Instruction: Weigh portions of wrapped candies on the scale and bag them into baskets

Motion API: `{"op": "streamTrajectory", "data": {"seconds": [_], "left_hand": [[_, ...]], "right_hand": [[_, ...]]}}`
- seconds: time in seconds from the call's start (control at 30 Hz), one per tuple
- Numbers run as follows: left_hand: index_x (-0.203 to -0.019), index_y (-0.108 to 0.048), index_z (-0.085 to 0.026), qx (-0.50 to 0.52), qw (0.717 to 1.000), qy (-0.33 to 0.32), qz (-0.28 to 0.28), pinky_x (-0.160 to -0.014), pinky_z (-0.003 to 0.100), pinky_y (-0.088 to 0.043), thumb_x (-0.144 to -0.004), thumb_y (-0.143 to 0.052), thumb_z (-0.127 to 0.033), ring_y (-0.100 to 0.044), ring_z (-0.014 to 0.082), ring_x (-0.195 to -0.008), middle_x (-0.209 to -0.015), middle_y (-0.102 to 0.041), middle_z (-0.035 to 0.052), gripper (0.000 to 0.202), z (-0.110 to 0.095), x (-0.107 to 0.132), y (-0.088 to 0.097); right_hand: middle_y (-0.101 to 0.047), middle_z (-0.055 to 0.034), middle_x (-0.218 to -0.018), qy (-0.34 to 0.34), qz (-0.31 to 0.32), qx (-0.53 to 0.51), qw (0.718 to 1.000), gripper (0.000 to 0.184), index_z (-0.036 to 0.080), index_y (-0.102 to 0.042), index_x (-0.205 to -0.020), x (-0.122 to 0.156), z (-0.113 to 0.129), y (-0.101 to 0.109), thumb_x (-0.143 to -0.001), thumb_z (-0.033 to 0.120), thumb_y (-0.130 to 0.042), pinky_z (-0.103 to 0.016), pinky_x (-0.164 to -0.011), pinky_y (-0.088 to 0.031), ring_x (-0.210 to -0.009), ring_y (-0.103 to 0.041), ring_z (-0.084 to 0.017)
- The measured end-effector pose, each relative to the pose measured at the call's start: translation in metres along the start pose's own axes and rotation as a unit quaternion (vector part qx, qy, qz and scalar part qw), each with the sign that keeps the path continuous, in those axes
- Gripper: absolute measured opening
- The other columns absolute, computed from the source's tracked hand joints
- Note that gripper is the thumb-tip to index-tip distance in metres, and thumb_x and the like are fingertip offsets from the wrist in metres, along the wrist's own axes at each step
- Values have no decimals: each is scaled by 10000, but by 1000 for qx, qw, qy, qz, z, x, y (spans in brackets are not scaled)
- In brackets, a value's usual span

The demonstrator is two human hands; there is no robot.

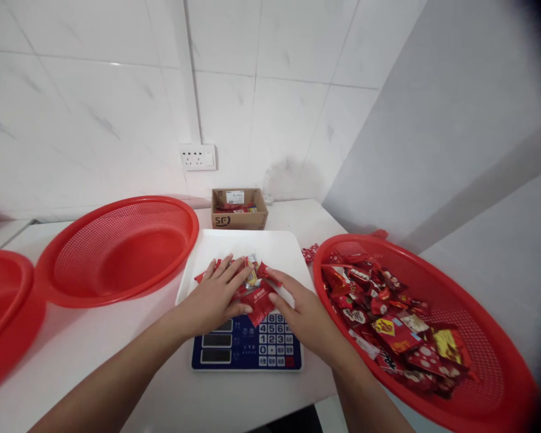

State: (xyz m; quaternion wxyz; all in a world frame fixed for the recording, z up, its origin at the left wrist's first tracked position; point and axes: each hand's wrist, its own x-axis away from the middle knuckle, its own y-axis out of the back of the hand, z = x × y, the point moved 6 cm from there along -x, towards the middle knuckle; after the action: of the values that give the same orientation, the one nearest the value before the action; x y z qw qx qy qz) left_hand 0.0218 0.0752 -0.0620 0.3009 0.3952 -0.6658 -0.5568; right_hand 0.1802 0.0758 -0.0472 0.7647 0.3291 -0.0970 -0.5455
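Note:
A small heap of red candy packets (252, 288) lies on the white pan of an electronic scale (247, 249) with a blue keypad panel (247, 349). My left hand (216, 294) rests on the left side of the heap, fingers stretched and spread over the packets. From the right, my right hand (300, 313) cups the heap, its fingers curved against the packets. Neither hand lifts a packet.
To the right stands a red mesh basket (491, 361) holding several red sweet packets. An empty red basket (117, 252) sits left of the scale, with another red basket (0, 294) at the far left. A small cardboard box (238, 210) and a wall socket (198, 157) are behind.

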Motion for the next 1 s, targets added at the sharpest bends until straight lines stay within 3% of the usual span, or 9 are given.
{"op": "streamTrajectory", "data": {"seconds": [0.13, 0.3, 0.43, 0.53, 0.63, 0.73, 0.83, 1.0], "left_hand": [[-1462, -191, -230, -13, 999, 19, 29, -1081, 620, -122, -837, -398, -657, -58, 359, -1404, -1536, -153, 125, 785, -5, -9, 4], [-1441, -245, -308, -1, 999, -24, 45, -1032, 684, -114, -830, -355, -692, -116, 388, -1391, -1529, -186, 125, 730, -21, -24, -1], [-1402, -331, -316, 2, 997, -53, 50, -1051, 661, -93, -848, -420, -631, -121, 348, -1399, -1513, -259, 90, 643, -11, -39, -5], [-1420, -291, -293, 10, 996, -58, 62, -1090, 597, -64, -868, -448, -573, -101, 298, -1412, -1523, -234, 78, 638, 5, -44, -1], [-1460, -170, -255, 47, 997, -16, 57, -1115, 534, -90, -878, -426, -571, -45, 273, -1420, -1545, -136, 96, 710, 21, -34, 10], [-1472, -99, -222, 73, 994, 67, 47, -1111, 507, -169, -847, -470, -582, -70, 296, -1416, -1546, -116, 123, 810, 37, -11, 17], [-1455, -173, -194, 54, 989, 131, 36, -1081, 497, -251, -827, -550, -483, -211, 328, -1381, -1500, -257, 154, 788, 45, 13, 18], [-1384, -329, -178, 71, 986, 147, -2, -975, 408, -403, -805, -593, -334, -480, 287, -1183, -1322, -455, 143, 655, 38, 25, 21]], "right_hand": [[-554, -125, -1320, -11, -72, 76, 994, 403, 183, -538, -1257, 15, -11, 21, -895, 332, -441, -492, -1045, -381, -1250, -481, -249], [-556, -149, -1310, -48, -109, 139, 983, 426, 154, -570, -1211, 38, -35, 40, -877, 382, -432, -502, -1035, -393, -1243, -485, -274], [-557, -163, -1305, -64, -110, 159, 979, 449, 133, -572, -1202, 46, -46, 45, -867, 392, -422, -517, -1031, -394, -1242, -485, -288], [-566, -147, -1299, -62, -102, 154, 981, 437, 159, -574, -1199, 46, -48, 45, -859, 394, -432, -507, -1030, -401, -1241, -489, -283], [-552, -142, -1319, -67, -89, 139, 984, 438, 172, -569, -1203, 46, -49, 44, -860, 408, -432, -506, -1030, -402, -1249, -483, -278], [-535, -146, -1337, -78, -81, 127, 985, 456, 169, -560, -1214, 47, -52, 44, -863, 427, -425, -515, -1033, -395, -1258, -473, -279], [-532, -137, -1342, -81, -74, 124, 986, 469, 175, -561, -1217, 47, -55, 43, -856, 444, -427, -513, -1041, -388, -1263, -467, -278], [-537, -130, -1337, -79, -67, 134, 986, 488, 173, -567, -1219, 48, -60, 39, -852, 462, -424, -536, -1042, -379, -1266, -462, -289]]}}
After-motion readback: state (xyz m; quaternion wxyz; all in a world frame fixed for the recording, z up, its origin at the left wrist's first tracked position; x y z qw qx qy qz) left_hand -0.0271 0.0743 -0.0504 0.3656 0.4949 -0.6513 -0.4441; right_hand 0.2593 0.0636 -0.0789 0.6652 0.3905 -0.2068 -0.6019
